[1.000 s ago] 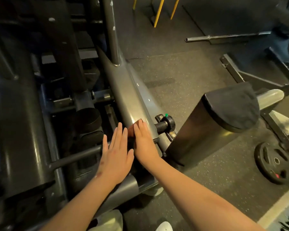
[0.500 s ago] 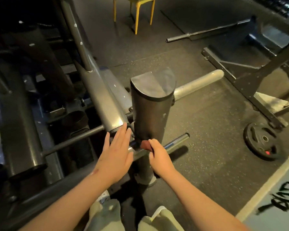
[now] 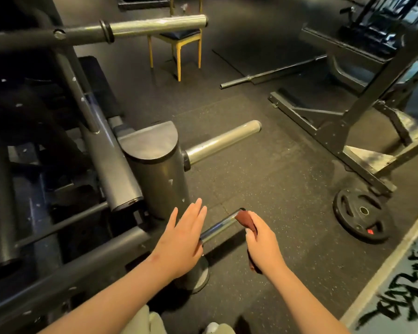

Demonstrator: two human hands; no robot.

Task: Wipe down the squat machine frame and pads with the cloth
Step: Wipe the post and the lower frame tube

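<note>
The grey squat machine frame [image 3: 111,162] fills the left side, with a thick upright post [image 3: 159,179] in the middle. A short chrome peg [image 3: 221,225] sticks out low from the post toward the right. My right hand [image 3: 263,247] grips a dark red cloth [image 3: 245,219] and holds it against the peg's free end. My left hand [image 3: 182,239] hovers flat with straight fingers over the peg's base, beside the post. A dark pad [image 3: 97,85] lies further back on the machine.
A longer weight peg [image 3: 222,142] juts from the post above. A black weight plate [image 3: 361,215] lies on the rubber floor at right, beside another rack's base [image 3: 336,141]. A barbell [image 3: 270,73] and a yellow-legged chair [image 3: 179,42] stand farther back.
My right hand moved the cloth from the sloped frame tube down past the post's base and out to the end of the chrome peg. My left hand followed rightward. The view rose and widened.
</note>
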